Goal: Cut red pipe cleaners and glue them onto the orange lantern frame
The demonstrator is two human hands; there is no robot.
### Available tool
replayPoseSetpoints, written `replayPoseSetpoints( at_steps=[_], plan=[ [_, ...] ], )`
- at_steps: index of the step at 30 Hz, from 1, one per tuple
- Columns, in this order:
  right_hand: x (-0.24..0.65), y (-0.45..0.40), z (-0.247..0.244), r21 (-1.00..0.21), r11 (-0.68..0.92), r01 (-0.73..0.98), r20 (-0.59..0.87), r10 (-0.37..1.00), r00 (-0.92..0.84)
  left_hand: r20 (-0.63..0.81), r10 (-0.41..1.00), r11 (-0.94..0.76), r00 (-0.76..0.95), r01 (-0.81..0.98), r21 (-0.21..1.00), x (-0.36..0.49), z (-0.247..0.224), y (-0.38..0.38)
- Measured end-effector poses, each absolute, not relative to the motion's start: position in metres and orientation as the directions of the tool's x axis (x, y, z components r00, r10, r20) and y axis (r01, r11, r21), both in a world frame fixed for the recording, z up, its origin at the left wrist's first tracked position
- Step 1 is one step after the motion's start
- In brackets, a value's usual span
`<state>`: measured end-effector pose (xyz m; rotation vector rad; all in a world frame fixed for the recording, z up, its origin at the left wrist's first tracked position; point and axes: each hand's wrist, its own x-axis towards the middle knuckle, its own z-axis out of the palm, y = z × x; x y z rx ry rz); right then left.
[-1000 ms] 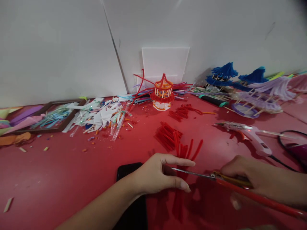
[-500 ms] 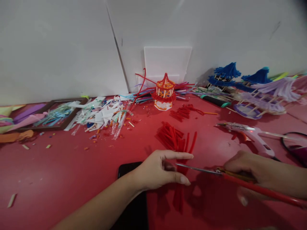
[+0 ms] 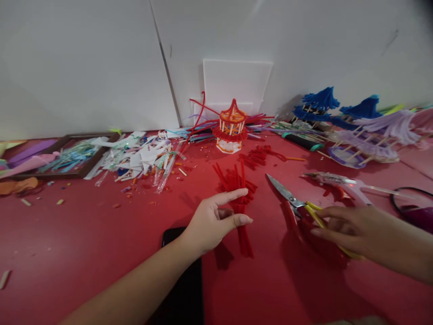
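Observation:
A small bundle of red pipe cleaners [image 3: 244,241] stands between the thumb and fingers of my left hand [image 3: 211,221], its ends sticking out above and below. Behind it, a heap of cut red pipe-cleaner pieces [image 3: 250,189] lies on the table, partly covered by the bundle. My right hand [image 3: 358,230] grips the yellow handle of a pair of scissors [image 3: 286,194] at the right. The blades look closed and point away to the upper left; the red handle hangs on the near side.
A red-and-orange pavilion model [image 3: 232,128] stands at the back. To the right lie a glue gun [image 3: 348,183] and blue [image 3: 320,101] and lilac [image 3: 365,140] models. Paper scraps [image 3: 145,155] and a brown frame [image 3: 81,171] are left. A black phone-like slab [image 3: 186,293] lies under my left forearm.
The scissors have moved away from the bundle, down toward the table, and turned to point away from me. My left hand has shifted slightly left and up with the pipe cleaners.

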<state>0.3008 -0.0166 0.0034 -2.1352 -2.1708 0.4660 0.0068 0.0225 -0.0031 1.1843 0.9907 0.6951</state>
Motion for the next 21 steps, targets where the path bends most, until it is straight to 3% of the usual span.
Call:
replayPoseSetpoints(
  at_steps=[1, 3, 5, 8, 10, 13, 16, 21],
  plan=[
    [0.298, -0.012, 0.014, -0.245, -0.006, 0.97, -0.201, 0.979, -0.045, -0.258, 0.866, 0.267, 0.428, 0.039, 0.963, 0.007, -0.002, 0.022],
    [0.292, -0.003, 0.034, -0.248, -0.036, 0.968, -0.085, 0.996, 0.016, -0.249, 0.847, 0.275, 0.469, 0.014, 0.961, 0.006, 0.0, 0.021],
    [0.279, 0.005, 0.045, -0.457, -0.053, 0.888, -0.037, 0.999, 0.04, -0.232, 0.801, 0.277, 0.552, 0.003, 0.961, 0.005, 0.001, 0.019],
    [0.247, 0.011, 0.039, -0.863, -0.046, 0.503, -0.135, 0.981, -0.141, -0.188, 0.729, 0.263, 0.658, -0.016, 0.965, 0.003, 0.001, 0.014],
    [0.222, 0.013, 0.024, -0.955, -0.094, 0.281, -0.191, 0.919, -0.344, -0.152, 0.688, 0.268, 0.71, -0.053, 0.962, 0.003, -0.002, 0.011],
    [0.193, 0.018, 0.004, -0.985, -0.171, -0.019, -0.136, 0.842, -0.522, -0.128, 0.641, 0.255, 0.757, -0.053, 0.965, 0.003, -0.005, 0.009],
    [0.184, 0.021, -0.005, -0.984, -0.139, -0.108, -0.052, 0.817, -0.574, -0.117, 0.64, 0.181, 0.759, -0.001, 0.984, 0.003, -0.006, 0.011],
    [0.186, 0.02, -0.011, -0.981, -0.032, -0.19, 0.042, 0.927, -0.373, -0.203, 0.637, 0.297, 0.744, 0.006, 0.955, 0.004, -0.008, 0.014]
  ],
)
